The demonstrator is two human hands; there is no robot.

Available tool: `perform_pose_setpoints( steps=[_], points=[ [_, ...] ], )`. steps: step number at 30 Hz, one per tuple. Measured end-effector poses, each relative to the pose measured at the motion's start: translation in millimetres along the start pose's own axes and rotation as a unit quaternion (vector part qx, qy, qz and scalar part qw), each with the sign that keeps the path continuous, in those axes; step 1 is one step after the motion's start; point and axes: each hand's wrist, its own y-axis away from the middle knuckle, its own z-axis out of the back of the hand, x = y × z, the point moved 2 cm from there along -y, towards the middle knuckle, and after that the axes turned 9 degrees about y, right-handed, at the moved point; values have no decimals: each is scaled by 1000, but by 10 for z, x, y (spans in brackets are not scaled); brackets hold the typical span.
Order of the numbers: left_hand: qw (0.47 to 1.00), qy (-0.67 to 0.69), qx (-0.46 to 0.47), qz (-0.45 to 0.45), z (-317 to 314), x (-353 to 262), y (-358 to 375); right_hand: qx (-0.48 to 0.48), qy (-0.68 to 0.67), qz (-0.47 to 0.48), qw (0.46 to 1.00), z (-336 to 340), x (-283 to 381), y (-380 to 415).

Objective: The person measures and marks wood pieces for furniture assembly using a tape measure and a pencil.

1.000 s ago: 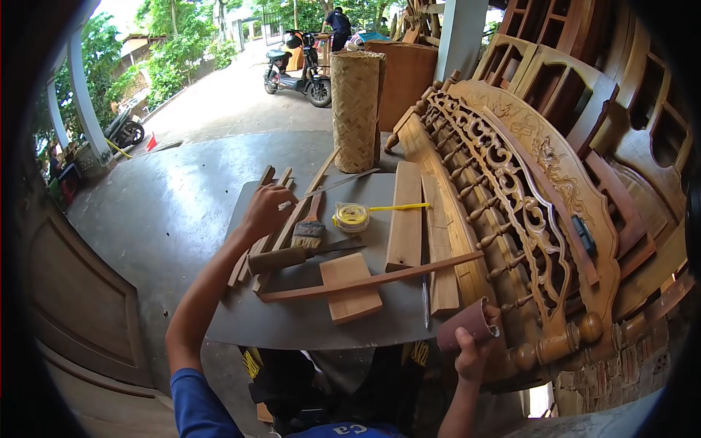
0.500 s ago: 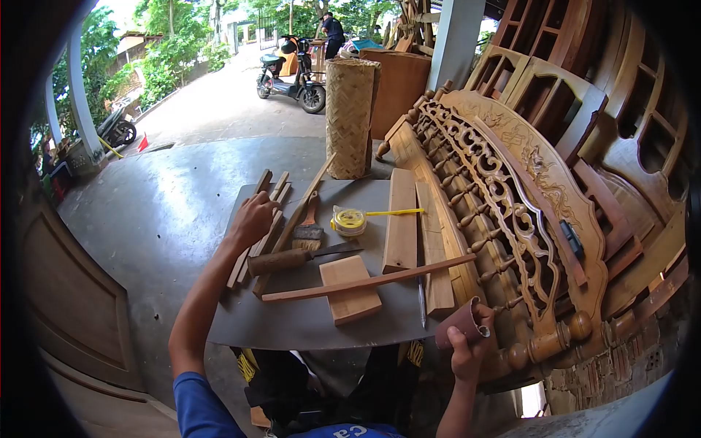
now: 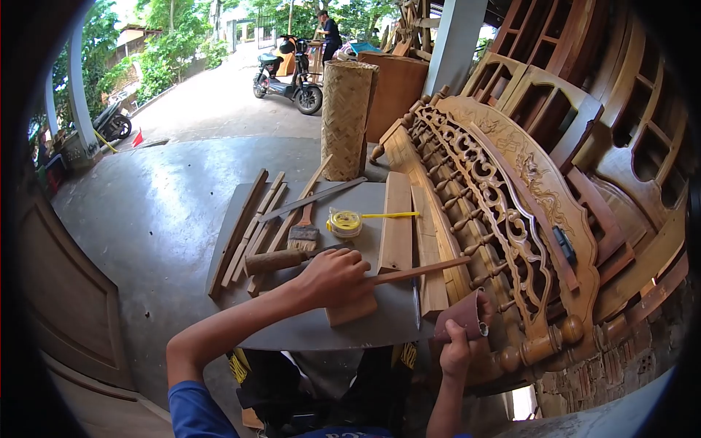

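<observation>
Over the near half of the grey table (image 3: 274, 332), our left hand (image 3: 337, 277) meets the thin wooden strip (image 3: 423, 270), which runs out past the knuckles to the right and crosses above the two pale boards (image 3: 396, 226). Our fingers are bent over it, but their undersides are hidden, so we cannot tell whether they pinch the wood or only touch it. Below the hand, partly covered, lies the flat wooden block (image 3: 352, 314). Beyond the table's near right edge, our right hand (image 3: 457, 350) has its thumb pressed against a curled sheet of reddish sandpaper (image 3: 454, 321), holding it between thumb and fingers. We judge the strip to be light and fairly stiff, though slender enough to flex or snap if forced at one end; near the middle it should balance best, with fingertips on its narrow sides. The sandpaper looks thin and springy, rough on its grit side, so a loose wrap of the fingers should suit it without creasing. Just left of our left hand, the wooden-handled chisel (image 3: 274, 261) is best taken by its handle, away from the blade.
</observation>
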Motion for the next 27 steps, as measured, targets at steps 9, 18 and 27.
perform_pose_setpoints(
  steps=[9, 18, 27],
  points=[
    [995, 12, -90, 40, -319, 413, -458, 156, 117, 172, 966, -317, 50, -1137],
    [989, 21, -74, 125, -313, 380, -456, 287, 369, 170, 868, -845, -777, -1656],
    [983, -20, -140, 116, -348, -117, -234, 303, 384, 150, 860, -744, -698, -1585]
  ],
)
